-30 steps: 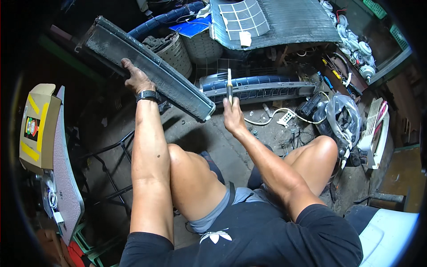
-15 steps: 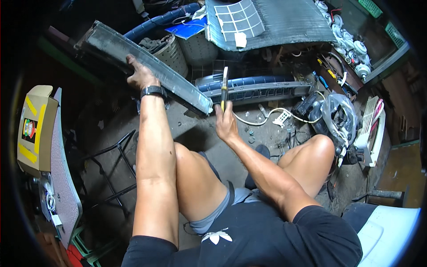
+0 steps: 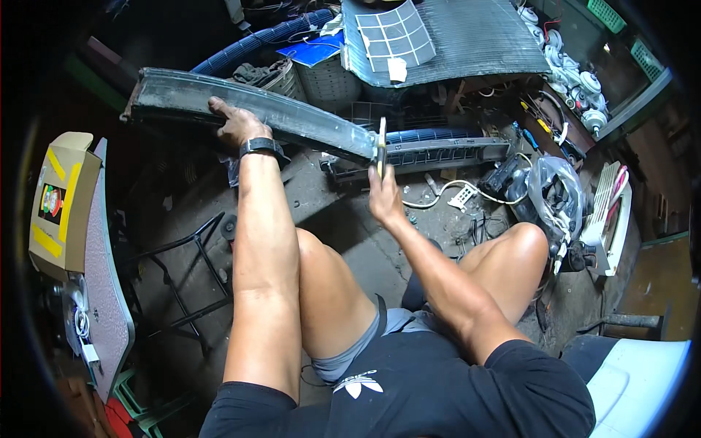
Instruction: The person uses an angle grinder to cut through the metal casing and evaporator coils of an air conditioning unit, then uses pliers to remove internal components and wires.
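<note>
- At the far left, a yellow-taped cardboard box [image 3: 62, 201] is seen standing beside a grey speckled panel [image 3: 109, 292].
- A black folding metal stand [image 3: 186, 281] is seen lying on the concrete floor [image 3: 343, 233], left of the person's bare knees.
- A long, dusty, dark plastic tray [image 3: 252, 109], seemingly an air-conditioner drain pan, is held raised and slanting down to the right.
- The left hand [image 3: 235, 125], a black watch at its wrist, is laid over the tray's near edge with fingers curled onto it, not fully closed around it.
- The right hand [image 3: 385, 198] is closed around the handle of a screwdriver [image 3: 381, 146], whose shaft is pointed upward with its tip at the tray's right end.
- Behind the tip, a grey louvred air-conditioner part [image 3: 438, 152] is seen lying on the floor, with white cable [image 3: 438, 191] near it.
- Farther right, a clear bag of wiring [image 3: 555, 193] and a white grille [image 3: 610, 219] are seen.
- Risk, as judged: the tip could slip off the grimy plastic, or the loosely steadied tray could tip and drop onto the legs.
</note>
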### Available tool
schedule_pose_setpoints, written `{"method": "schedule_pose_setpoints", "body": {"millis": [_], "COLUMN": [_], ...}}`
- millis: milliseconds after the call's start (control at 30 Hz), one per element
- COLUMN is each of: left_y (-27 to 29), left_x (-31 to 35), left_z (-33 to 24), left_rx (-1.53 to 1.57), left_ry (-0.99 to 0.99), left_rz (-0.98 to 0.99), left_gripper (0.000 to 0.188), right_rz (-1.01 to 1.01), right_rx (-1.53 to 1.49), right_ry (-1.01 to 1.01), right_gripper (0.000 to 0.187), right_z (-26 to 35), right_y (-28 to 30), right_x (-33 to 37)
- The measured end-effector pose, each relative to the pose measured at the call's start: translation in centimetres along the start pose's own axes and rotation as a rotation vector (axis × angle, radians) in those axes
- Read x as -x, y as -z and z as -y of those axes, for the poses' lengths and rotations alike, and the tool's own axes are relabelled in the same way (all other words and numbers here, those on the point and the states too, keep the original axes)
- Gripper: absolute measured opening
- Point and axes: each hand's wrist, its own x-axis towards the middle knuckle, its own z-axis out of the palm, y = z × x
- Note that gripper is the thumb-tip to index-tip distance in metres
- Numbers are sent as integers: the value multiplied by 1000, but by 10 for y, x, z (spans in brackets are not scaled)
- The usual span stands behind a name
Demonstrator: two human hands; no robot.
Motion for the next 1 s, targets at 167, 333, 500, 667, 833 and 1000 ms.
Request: {"method": "schedule_pose_setpoints", "body": {"millis": [167, 333, 500, 667, 833, 1000], "left_y": [3, -12, -25, -19, -19, -18], "left_x": [3, 20, -25, -16, -12, 23], "left_z": [-6, 11, 19, 29, 20, 8], "left_rx": [115, 155, -122, -267, -201, 20], "left_ry": [-3, 119, -163, -325, -242, -108], "left_rz": [-42, 47, 28, -47, 20, 45], "left_gripper": [100, 103, 114, 116, 116, 105], "right_rz": [-17, -170, 25, 217, 431, 406], "right_rx": [-79, 176, 142, 172, 280, 457], "right_ry": [455, 379, -24, -82, 237, 232], "right_gripper": [37, 48, 49, 46, 44, 45], "right_z": [118, 4, -42, -56, -40, -46], "right_y": [61, 63, 37, 43, -18, -58], "right_x": [-20, -20, 22, 114, 105, 21]}}
